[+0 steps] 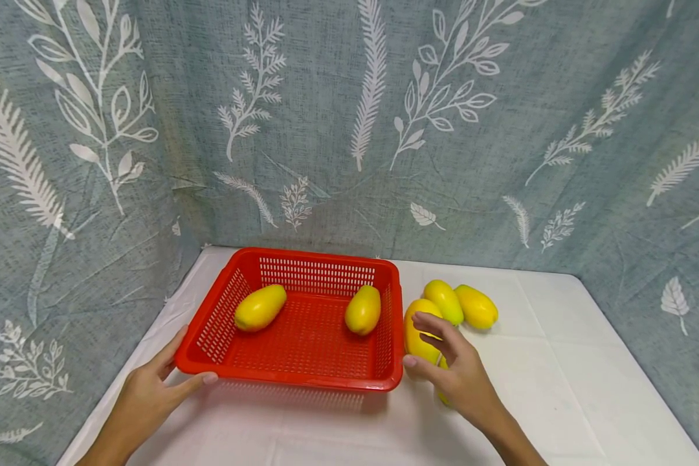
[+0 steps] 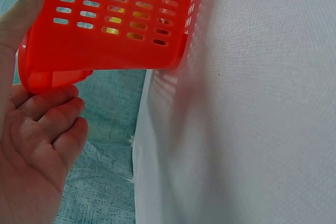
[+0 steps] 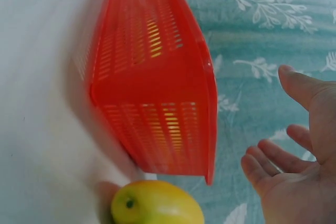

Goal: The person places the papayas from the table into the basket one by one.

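A red plastic basket [image 1: 303, 372] with slotted walls stands on the white table, two yellow mango-like fruits inside: one fruit [image 1: 260, 308] on the left, another [image 1: 364, 310] on the right. My left hand [image 1: 145, 401] grips the basket's front left corner. Its thumb lies over the rim and, in the left wrist view, the fingers [image 2: 58, 114] curl beneath the rim. Beyond the right wall, my right hand [image 1: 454, 366] hovers with spread, slightly bent fingers, holding nothing. The right wrist view shows a gap between that hand [image 3: 294, 166] and the basket [image 3: 152, 77].
Several more yellow fruits [image 1: 476, 307] lie in a group right of the basket, partly behind my right hand. A white cloth covers the table [image 1: 559, 388]. Grey-green curtains [image 1: 326, 129] with white leaf patterns hang behind and at both sides.
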A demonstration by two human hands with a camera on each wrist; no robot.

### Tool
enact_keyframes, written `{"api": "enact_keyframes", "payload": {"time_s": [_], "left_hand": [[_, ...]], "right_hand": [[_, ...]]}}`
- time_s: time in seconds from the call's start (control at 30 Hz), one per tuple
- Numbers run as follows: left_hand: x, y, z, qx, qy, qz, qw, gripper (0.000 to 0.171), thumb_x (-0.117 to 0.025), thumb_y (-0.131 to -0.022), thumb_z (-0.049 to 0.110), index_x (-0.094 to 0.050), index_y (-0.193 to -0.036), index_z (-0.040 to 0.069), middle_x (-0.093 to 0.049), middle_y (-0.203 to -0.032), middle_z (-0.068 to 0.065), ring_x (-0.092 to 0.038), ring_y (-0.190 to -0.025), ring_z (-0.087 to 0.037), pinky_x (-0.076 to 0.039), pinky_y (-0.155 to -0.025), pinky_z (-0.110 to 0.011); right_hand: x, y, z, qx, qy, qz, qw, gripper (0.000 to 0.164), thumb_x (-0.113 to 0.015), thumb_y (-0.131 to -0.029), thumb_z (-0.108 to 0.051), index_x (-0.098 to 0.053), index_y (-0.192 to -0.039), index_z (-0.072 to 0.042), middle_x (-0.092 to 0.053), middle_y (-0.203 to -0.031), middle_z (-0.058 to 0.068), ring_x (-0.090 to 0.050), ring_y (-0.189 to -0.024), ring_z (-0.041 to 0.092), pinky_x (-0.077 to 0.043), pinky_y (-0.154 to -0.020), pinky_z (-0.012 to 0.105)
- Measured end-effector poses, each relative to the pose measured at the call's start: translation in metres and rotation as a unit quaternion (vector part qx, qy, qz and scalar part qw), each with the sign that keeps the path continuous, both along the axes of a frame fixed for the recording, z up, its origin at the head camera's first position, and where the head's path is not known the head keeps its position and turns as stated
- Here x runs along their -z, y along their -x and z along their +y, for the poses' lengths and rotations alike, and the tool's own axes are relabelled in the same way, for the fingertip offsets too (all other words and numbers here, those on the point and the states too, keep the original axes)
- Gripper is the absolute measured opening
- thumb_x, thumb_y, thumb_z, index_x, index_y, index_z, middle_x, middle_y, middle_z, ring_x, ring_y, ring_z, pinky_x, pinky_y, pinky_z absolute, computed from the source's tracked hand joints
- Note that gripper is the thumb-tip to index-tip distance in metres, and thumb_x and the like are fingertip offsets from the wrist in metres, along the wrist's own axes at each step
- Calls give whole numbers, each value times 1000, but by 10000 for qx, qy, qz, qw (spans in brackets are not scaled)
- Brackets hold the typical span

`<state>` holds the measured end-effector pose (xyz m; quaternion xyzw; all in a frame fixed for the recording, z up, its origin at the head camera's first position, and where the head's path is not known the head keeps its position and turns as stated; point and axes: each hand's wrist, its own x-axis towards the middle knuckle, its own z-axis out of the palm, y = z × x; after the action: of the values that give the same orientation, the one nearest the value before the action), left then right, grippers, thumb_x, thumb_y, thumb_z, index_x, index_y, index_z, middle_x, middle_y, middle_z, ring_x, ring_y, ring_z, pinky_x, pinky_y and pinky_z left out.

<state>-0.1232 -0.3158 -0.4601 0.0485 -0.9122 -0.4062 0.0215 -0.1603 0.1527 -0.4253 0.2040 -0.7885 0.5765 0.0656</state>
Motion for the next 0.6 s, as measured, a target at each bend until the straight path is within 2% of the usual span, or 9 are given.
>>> {"api": "enact_keyframes", "payload": {"time_s": [0.1, 0.17, 0.23, 0.37, 0.6], "left_hand": [[1, 0, 0, 21, -65, 38, 10000, 108, -83, -91, 49, -18, -171, 15, -46, -162, -24, -46, -145, -47, -52, -104, -23], [2, 0, -1, 35, -127, 136, 9998, 106, -84, -91, 46, -19, -171, 16, -47, -161, -24, -46, -144, -47, -46, -95, -3], [2, 0, -1, 45, -173, 226, 9996, 105, -84, -92, 44, -21, -171, 17, -48, -160, -23, -46, -144, -47, -34, -86, 6], [3, 0, -1, 46, -159, 257, 9995, 104, -84, -91, 44, -21, -171, 18, -49, -160, -23, -47, -143, -47, -34, -85, 7], [1, 0, -2, 51, -91, -5, 9999, 108, -83, -91, 49, -18, -171, 16, -46, -162, -23, -46, -145, -46, -40, -86, 3]], "right_hand": [[1, -1, 4, 88, -54, -77, 9999, 59, -83, -93, -12, -58, -147, -14, -61, -148, 4, -58, -136, 28, -50, -111, 24], [2, -1, 7, 124, -82, -92, 9998, 59, -83, -93, -12, -58, -147, -13, -60, -148, 6, -58, -136, 28, -50, -110, 23], [2, -2, 9, 138, -68, -67, 9999, 60, -83, -93, -10, -57, -147, -11, -60, -148, 9, -58, -136, 30, -50, -110, 22], [3, -2, 14, 206, -64, -26, 9998, 60, -83, -93, -9, -57, -147, -10, -59, -149, 14, -58, -135, 24, -50, -110, 21], [6, -3, 22, 403, -34, -100, 9991, 59, -82, -93, -10, -57, -147, -10, -59, -148, 18, -58, -134, 22, -50, -109, 19]]}}
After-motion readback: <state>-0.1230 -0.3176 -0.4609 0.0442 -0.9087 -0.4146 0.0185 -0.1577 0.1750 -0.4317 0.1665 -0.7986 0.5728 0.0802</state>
